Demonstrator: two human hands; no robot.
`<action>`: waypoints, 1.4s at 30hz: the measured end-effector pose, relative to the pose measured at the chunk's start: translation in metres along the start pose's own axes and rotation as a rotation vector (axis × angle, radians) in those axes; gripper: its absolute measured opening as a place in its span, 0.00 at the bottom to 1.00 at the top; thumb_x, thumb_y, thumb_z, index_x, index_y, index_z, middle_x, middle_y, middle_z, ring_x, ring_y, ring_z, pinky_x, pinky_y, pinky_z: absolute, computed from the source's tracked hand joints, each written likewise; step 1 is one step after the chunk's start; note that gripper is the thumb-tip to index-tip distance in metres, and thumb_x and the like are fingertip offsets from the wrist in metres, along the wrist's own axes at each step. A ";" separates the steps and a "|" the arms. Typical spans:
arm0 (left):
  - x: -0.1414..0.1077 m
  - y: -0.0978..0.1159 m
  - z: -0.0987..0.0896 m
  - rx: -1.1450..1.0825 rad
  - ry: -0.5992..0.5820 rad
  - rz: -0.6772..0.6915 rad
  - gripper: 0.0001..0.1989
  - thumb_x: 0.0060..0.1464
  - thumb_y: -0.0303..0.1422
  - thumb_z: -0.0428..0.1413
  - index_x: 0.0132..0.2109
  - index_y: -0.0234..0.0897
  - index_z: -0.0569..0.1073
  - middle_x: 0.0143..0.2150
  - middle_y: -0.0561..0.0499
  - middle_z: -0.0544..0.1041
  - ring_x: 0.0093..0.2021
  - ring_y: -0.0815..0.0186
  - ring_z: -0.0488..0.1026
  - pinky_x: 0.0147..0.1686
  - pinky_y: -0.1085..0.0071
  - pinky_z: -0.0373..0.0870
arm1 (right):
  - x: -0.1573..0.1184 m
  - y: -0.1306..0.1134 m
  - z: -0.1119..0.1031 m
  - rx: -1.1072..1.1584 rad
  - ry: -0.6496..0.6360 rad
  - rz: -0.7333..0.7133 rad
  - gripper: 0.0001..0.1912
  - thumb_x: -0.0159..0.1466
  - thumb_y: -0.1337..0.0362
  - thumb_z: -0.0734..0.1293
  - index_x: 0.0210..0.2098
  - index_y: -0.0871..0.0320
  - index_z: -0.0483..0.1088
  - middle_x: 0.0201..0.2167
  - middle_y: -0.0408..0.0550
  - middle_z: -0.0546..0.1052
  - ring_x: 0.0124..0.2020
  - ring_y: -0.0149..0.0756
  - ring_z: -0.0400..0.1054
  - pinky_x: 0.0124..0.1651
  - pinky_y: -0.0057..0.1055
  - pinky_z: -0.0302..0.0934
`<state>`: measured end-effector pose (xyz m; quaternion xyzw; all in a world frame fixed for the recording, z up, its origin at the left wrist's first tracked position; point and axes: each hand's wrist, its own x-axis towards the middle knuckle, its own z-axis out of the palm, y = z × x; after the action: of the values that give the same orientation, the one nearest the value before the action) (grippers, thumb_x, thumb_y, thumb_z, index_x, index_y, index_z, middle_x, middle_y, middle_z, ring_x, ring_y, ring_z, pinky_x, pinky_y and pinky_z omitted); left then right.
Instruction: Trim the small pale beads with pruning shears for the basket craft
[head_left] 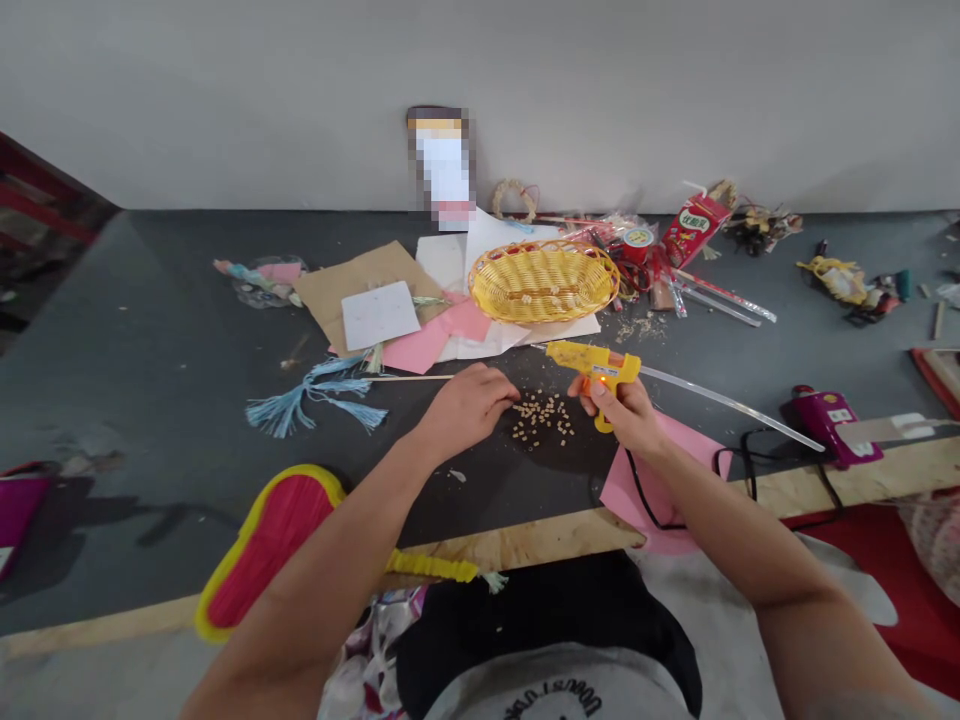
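Note:
My right hand point(626, 412) is wrapped round the handle of a yellow hot glue gun point(592, 360). Its nozzle points left, a small orange light glows on its body, and a long clear glue stick point(735, 405) sticks out of its back. At the left edge of a pile of small tan beads point(541, 418), my left hand point(480, 402) has its fingertips pinched together; what they hold, if anything, is too small to make out. A thin wooden stick point(412, 378) runs behind the left hand, with blue tassels point(319, 395) at its far left end.
Behind the beads stands a yellow woven basket point(544, 285) on paper sheets. A red drink carton point(694, 230) leans at the back wall. A red and yellow sole-shaped piece point(277, 540) lies under my left forearm. A black cord point(637, 490) crosses pink paper point(671, 470) towards a purple box point(836, 425).

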<state>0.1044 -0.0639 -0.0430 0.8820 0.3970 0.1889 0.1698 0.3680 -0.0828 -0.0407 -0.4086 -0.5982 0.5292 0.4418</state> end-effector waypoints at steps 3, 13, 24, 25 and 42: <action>0.000 0.005 -0.003 0.062 -0.078 -0.009 0.10 0.65 0.30 0.53 0.40 0.37 0.79 0.38 0.46 0.80 0.41 0.59 0.73 0.45 0.62 0.68 | -0.001 0.002 -0.001 0.010 -0.010 -0.006 0.19 0.69 0.45 0.65 0.37 0.55 0.72 0.34 0.46 0.76 0.27 0.29 0.63 0.31 0.31 0.60; 0.000 0.009 -0.003 -0.105 0.030 -0.168 0.07 0.63 0.28 0.51 0.39 0.37 0.75 0.37 0.48 0.79 0.42 0.60 0.75 0.46 0.64 0.70 | 0.000 0.007 -0.003 0.011 -0.015 -0.017 0.17 0.70 0.47 0.65 0.40 0.55 0.72 0.34 0.45 0.76 0.27 0.28 0.63 0.30 0.30 0.60; 0.003 0.007 0.014 -0.009 0.117 -0.026 0.11 0.62 0.25 0.51 0.44 0.36 0.78 0.43 0.44 0.80 0.45 0.59 0.75 0.49 0.62 0.71 | 0.003 0.008 -0.003 0.029 0.001 -0.002 0.18 0.68 0.45 0.66 0.39 0.55 0.70 0.35 0.46 0.77 0.26 0.28 0.62 0.30 0.30 0.60; 0.004 0.008 0.016 0.002 0.132 0.003 0.12 0.63 0.25 0.50 0.45 0.35 0.78 0.43 0.44 0.80 0.45 0.59 0.75 0.49 0.62 0.71 | 0.004 0.008 -0.003 0.032 0.008 -0.005 0.18 0.68 0.45 0.66 0.39 0.55 0.70 0.36 0.46 0.77 0.26 0.28 0.62 0.30 0.30 0.60; 0.005 0.028 0.017 0.102 -0.035 0.135 0.11 0.66 0.35 0.55 0.50 0.42 0.80 0.49 0.46 0.80 0.51 0.55 0.71 0.50 0.56 0.62 | 0.009 0.005 0.001 0.106 0.080 -0.030 0.23 0.64 0.41 0.69 0.44 0.52 0.65 0.32 0.43 0.76 0.24 0.27 0.61 0.28 0.30 0.59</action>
<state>0.1335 -0.0802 -0.0439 0.9174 0.3428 0.1638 0.1186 0.3650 -0.0739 -0.0453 -0.3965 -0.5574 0.5364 0.4944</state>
